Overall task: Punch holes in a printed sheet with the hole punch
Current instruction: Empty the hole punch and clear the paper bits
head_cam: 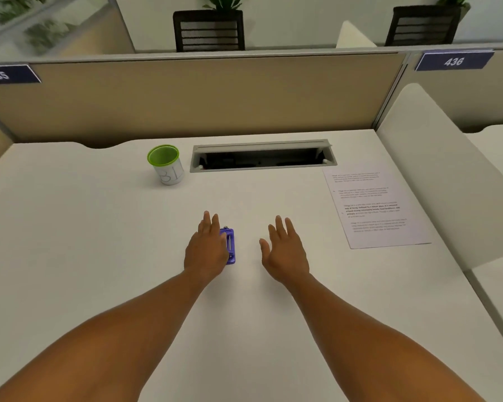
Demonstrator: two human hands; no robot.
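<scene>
My left hand [206,245] lies flat, fingers spread, partly over the purple hole punch [230,247] on the surface [99,227]; my right hand [285,250] hovers open, empty. The printed sheet [375,207] lies well apart to the right, apparently unpunched; all the punching remains.

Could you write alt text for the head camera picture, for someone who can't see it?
Two bare hands reach over a white desk: the left hand partly covers a small purple hole punch, the right hand hovers open beside it. A printed sheet lies untouched to the right, and a green-rimmed cup stands farther back beside an open cable tray.
</scene>
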